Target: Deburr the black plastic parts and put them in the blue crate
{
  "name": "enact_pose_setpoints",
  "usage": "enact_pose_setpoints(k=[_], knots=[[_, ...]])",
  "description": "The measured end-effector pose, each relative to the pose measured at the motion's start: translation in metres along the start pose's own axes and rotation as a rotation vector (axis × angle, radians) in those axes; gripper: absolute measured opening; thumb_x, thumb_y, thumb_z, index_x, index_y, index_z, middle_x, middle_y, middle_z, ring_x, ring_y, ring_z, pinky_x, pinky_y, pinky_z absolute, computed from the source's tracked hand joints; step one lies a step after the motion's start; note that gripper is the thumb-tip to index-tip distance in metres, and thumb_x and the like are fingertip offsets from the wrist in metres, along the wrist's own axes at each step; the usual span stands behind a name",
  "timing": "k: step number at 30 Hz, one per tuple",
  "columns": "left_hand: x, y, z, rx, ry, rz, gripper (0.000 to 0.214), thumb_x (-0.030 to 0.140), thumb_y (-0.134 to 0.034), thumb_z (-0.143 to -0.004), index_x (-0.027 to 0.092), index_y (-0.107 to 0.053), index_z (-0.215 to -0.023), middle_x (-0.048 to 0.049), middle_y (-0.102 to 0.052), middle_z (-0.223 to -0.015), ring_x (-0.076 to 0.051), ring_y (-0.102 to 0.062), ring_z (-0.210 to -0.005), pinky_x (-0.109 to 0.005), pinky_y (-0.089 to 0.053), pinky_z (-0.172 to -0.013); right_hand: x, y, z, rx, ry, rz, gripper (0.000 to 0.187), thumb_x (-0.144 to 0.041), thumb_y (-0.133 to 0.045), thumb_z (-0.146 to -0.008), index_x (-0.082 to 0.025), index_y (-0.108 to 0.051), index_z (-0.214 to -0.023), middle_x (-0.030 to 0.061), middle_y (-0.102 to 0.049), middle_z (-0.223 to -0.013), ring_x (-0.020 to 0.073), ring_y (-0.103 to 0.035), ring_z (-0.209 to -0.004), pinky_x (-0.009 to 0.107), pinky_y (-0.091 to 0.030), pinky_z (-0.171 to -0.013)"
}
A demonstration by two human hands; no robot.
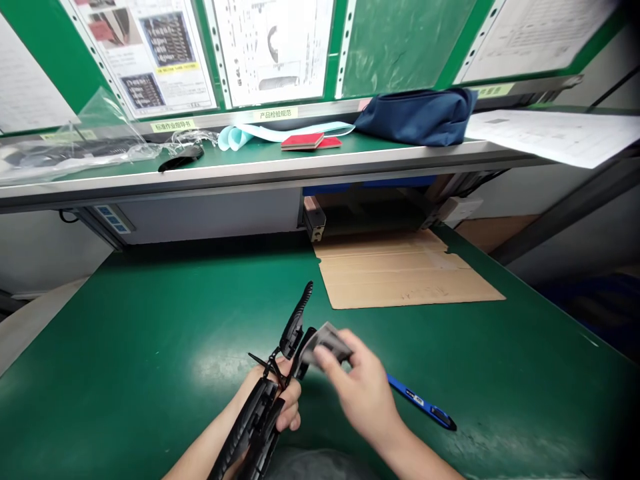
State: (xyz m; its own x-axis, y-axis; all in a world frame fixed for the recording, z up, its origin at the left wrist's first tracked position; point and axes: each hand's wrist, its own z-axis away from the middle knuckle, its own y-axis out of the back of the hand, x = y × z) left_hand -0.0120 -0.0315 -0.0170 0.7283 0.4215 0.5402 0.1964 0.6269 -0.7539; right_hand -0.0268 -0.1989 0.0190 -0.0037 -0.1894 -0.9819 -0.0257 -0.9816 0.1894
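Tabletop side edges [62, 315] lie well beyond left hand [289, 405], gripping black parts [253, 415], and right hand [367, 395], gripping gray pad [330, 341].

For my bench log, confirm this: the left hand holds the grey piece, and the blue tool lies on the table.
Wrong hand: the head view shows the right hand holding the grey piece. The blue tool does lie on the table.

L label [173, 125] on metal rail [225, 119]: "标准作业指导书"; ctr label [275, 114], same rail: "产品检验规范"; other txt illeg
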Motion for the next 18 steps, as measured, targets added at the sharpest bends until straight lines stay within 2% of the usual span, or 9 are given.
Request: enact_pose_setpoints(k=[2,5,6,9,10,11,14,16,18], knots=[[0.0,0.003,0.0,-0.013,0.004,0.023,0.025,0.041,-0.053,-0.086,0.017,-0.056,-0.079,0.0075,-0.039,-0.037,-0.009,-0.039,-0.028,-0.024,-0.04,-0.043,0.003,0.001,-0.004,0.094,0.015,0.051,0.025,-0.044,-0.056,-0.086,-0.019,-0.056,-0.084,-0.0015,-0.057,-0.071,0.0143,-0.051,-0.066,0.024,-0.04,-0.06],[-0.002,0.007,0.0,0.008,-0.002,0.02,0.028,0.041,-0.048,-0.089,0.016,-0.055,-0.079,0.0076,-0.039,-0.037,-0.008,-0.037,-0.028,-0.023,-0.039,-0.043,0.005,0.003,-0.007,-0.081,0.115,0.114,0.02,-0.039,-0.057,-0.086,-0.019,-0.058,-0.084,-0.0017,-0.058,-0.073,0.014,-0.052,-0.068,0.025,-0.04,-0.063],[-0.003,0.008,0.0,0.008,-0.009,0.014,0.028,0.042,-0.048,-0.089,0.016,-0.055,-0.082,0.0082,-0.038,-0.037,-0.008,-0.037,-0.027,-0.023,-0.039,-0.043,0.006,0.004,-0.008,-0.086,0.146,0.144,0.018,-0.037,-0.057,-0.087,-0.02,-0.059,-0.085,-0.0018,-0.059,-0.074,0.0139,-0.052,-0.068,0.025,-0.04,-0.064],[-0.005,0.007,-0.001,-0.019,-0.018,0.004,0.027,0.044,-0.051,-0.087,0.018,-0.055,-0.087,0.0092,-0.037,-0.037,-0.008,-0.036,-0.027,-0.023,-0.038,-0.043,0.013,0.01,-0.014,0.182,0.211,0.237,0.011,-0.032,-0.056,-0.088,-0.021,-0.06,-0.088,-0.0012,-0.06,-0.077,0.0141,-0.053,-0.07,0.026,-0.04,-0.065],[-0.005,0.006,-0.001,-0.023,-0.017,0.001,0.026,0.045,-0.052,-0.086,0.019,-0.055,-0.087,0.0093,-0.037,-0.037,-0.008,-0.036,-0.027,-0.023,-0.038,-0.043,0.016,0.014,-0.016,0.236,0.263,0.263,0.009,-0.029,-0.056,-0.088,-0.022,-0.061,-0.091,-0.0004,-0.06,-0.081,0.0147,-0.054,-0.074,0.027,-0.041,-0.067],[-0.004,0.005,0.0,-0.022,-0.015,-0.002,0.026,0.044,-0.052,-0.086,0.019,-0.056,-0.088,0.0093,-0.036,-0.037,-0.008,-0.035,-0.027,-0.023,-0.038,-0.042,0.019,0.016,-0.017,0.225,0.335,0.286,0.008,-0.026,-0.057,-0.088,-0.023,-0.062,-0.094,0.0005,-0.061,-0.086,0.0154,-0.054,-0.078,0.028,-0.042,-0.069],[-0.001,0.002,0.001,-0.028,0.003,-0.019,0.03,0.044,-0.052,-0.086,0.017,-0.059,-0.096,0.0092,-0.037,-0.037,-0.008,-0.036,-0.028,-0.023,-0.039,-0.043,0.025,0.021,-0.014,0.027,0.526,0.33,0.023,-0.016,-0.055,-0.089,-0.026,-0.061,-0.109,0.0026,-0.06,-0.094,0.0161,-0.054,-0.085,0.03,-0.044,-0.075],[0.001,0.0,0.001,-0.029,0.019,-0.033,0.032,0.044,-0.054,-0.085,0.015,-0.061,-0.097,0.0089,-0.038,-0.038,-0.008,-0.038,-0.028,-0.024,-0.041,-0.045,0.026,0.019,-0.009,-0.017,0.546,0.336,0.031,-0.012,-0.053,-0.089,-0.026,-0.057,-0.116,0.0035,-0.059,-0.095,0.016,-0.053,-0.086,0.031,-0.044,-0.075],[0.002,-0.002,0.0,0.0,0.015,-0.05,0.028,0.044,-0.059,-0.082,0.016,-0.062,-0.085,0.0087,-0.039,-0.037,-0.008,-0.04,-0.028,-0.023,-0.041,-0.044,0.027,0.016,-0.006,-0.016,0.538,0.346,0.032,-0.011,-0.052,-0.089,-0.025,-0.056,-0.118,0.0041,-0.058,-0.095,0.0163,-0.052,-0.086,0.032,-0.044,-0.074]])
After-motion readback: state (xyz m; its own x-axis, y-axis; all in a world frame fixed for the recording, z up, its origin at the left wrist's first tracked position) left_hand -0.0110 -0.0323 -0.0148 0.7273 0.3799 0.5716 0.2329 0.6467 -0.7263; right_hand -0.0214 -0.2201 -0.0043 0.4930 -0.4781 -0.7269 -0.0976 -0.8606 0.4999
